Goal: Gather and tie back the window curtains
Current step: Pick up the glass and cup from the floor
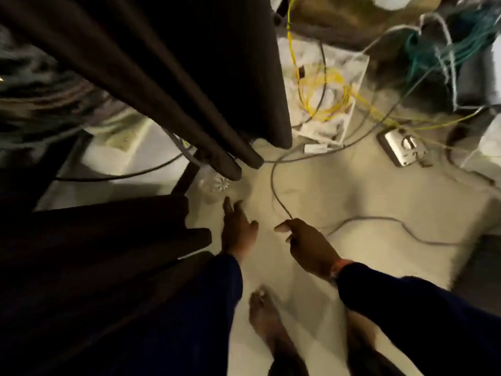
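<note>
Two hands: left hand (237,229) fingers straight; right hand (306,245) apparently pinching one grey cable (273,185); one dark curtain (168,77).

— What's underfoot?
— A pale floor (352,191), dimly lit, crossed by a grey cable (273,183).
— And farther back?
— A white box (329,104) with coiled yellow wire (325,96), a metal socket plate (401,147), and tangled teal cords (444,50).

Dark curtain folds (189,85) hang down toward the pale floor (352,191). Just below their hem, the left hand (237,229) reaches out with straight fingers, holding nothing. Right of it, the right hand (309,245) pinches a grey cable (273,185). Farther right of the curtain lie a yellow cable coil (325,96) and a silver metal box (401,145).
</note>
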